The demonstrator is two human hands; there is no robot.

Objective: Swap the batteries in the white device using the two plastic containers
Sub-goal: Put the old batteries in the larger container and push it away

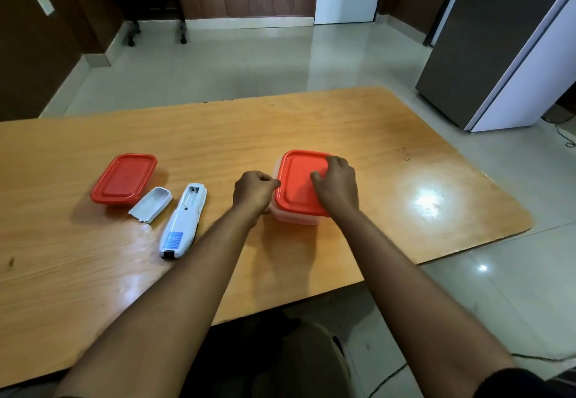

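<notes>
The step in hand appeared to be the opening or closing of the square container, which stood right of centre on the wooden table; which of the two could not be told. The right hand lay on its red lid toward the right side, fingers curled loosely and pressed on the surface, grasping nothing. The left hand was at the lid's left edge, fingers bent nearly closed, thumb and forefinger apparently pinching the rim; whether they held it could not be confirmed.

To do this well, the body should be steadied with one hand while the other works the rim at one corner, since a sudden release could tip the container. Its contents were not visible.

The white device lay just left of the left forearm, its battery bay exposed and seemingly empty. Its detached cover rested beside it, inner side up, close to the second container, lid on, farther left. The device lay near the left elbow's path and could be knocked. A grey refrigerator stood at far right, clear of the work.
</notes>
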